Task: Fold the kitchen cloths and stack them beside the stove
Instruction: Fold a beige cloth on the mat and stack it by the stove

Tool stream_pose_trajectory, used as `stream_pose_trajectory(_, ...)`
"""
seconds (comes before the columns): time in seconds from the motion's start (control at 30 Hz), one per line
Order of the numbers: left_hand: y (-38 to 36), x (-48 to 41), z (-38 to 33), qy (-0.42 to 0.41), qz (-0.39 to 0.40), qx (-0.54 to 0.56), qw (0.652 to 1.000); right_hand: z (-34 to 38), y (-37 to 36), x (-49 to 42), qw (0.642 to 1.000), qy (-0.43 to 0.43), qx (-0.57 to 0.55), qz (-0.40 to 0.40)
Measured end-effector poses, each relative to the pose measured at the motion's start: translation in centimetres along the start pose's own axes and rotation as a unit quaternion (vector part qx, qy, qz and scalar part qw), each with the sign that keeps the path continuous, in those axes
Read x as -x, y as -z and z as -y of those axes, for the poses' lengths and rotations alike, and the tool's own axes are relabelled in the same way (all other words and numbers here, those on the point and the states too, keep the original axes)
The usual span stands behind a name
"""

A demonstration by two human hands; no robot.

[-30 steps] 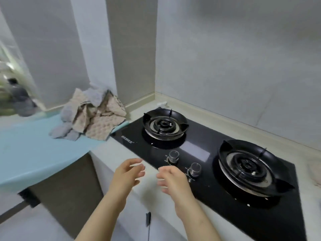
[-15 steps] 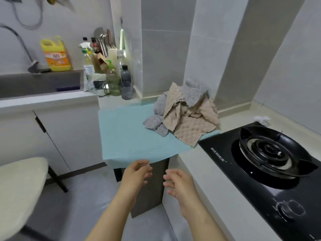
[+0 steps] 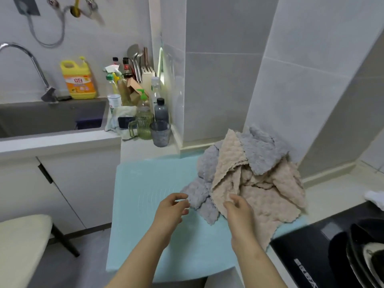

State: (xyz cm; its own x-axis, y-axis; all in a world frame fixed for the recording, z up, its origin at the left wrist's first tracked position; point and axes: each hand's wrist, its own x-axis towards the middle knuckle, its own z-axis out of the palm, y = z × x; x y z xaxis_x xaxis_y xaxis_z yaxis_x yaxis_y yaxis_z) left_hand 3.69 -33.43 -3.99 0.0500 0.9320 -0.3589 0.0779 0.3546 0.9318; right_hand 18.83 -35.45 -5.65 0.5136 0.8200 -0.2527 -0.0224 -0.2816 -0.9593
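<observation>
A crumpled heap of beige and grey kitchen cloths lies on the right part of a light blue mat. The black glass stove shows at the bottom right, just past the mat. My left hand hovers over the mat with loosely curled fingers, just left of a grey cloth corner, holding nothing. My right hand reaches onto the near edge of the heap; its fingertips touch a beige cloth, and no grip shows.
Behind the mat stand bottles, a green glass jug and a grey cup on a raised white ledge. A sink with a tap and a yellow detergent jug lies far left. A cream stool stands at the lower left.
The view swung left from the stove to the mat and came closer. Both hands moved forward over the mat, and the right hand reached the cloth heap.
</observation>
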Motion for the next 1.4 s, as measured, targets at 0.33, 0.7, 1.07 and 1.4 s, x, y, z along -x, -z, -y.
stream_pose_trajectory(0.33,-0.5,-11.1,-0.9,0.008,0.095,-0.069,0.993,0.4,-3.6,-6.1,0.996,-0.044,-0.041,-0.070)
stream_pose_trajectory(0.7,2.9,-18.3,-1.4,-0.003,0.332,-0.148,0.932,0.5,-12.0,-3.0,0.895,-0.047,-0.197,-0.396)
stream_pose_trajectory(1.07,5.3,-12.5,-2.5,0.104,0.378,-0.024,0.920,1.0,-16.1,8.8,0.889,-0.050,-0.279,-0.358)
stream_pose_trajectory(1.4,11.8,-14.7,-2.8,0.089,0.384,-0.065,0.917,-1.9,-21.9,11.1,0.894,-0.132,-0.236,-0.358)
